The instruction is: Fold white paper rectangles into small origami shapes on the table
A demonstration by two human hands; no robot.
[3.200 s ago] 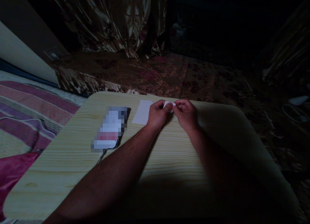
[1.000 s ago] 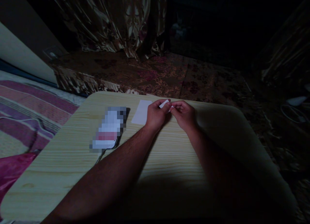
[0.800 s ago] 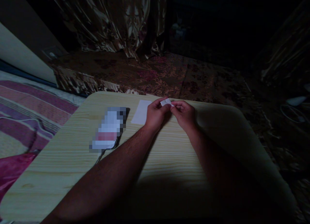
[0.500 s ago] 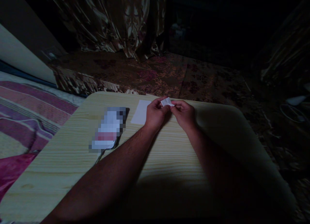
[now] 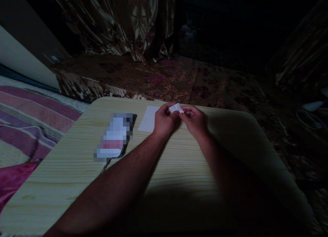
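A small folded piece of white paper (image 5: 176, 108), with crease lines on its face, is held up between both hands near the table's far edge. My left hand (image 5: 164, 120) pinches its left side, the thumb lying on the front. On the right side, my right hand (image 5: 194, 120) grips it between thumb and curled fingers. The backs of the hands hide the lower edge of the paper in part. Just left of my left hand, a flat white sheet of paper (image 5: 148, 119) lies on the table, partly covered by that hand.
A phone-like device (image 5: 114, 136), blurred out, lies on the wooden table (image 5: 69, 155) at the left, with a white cable (image 5: 104, 167) at its near end. A bed with a striped cover (image 5: 38, 114) adjoins the left side. Patterned cloth and curtains (image 5: 138, 21) are behind.
The folded paper has turned slightly between the fingers, and more of its creased face shows. Both hands have barely shifted. The rest stays where it was.
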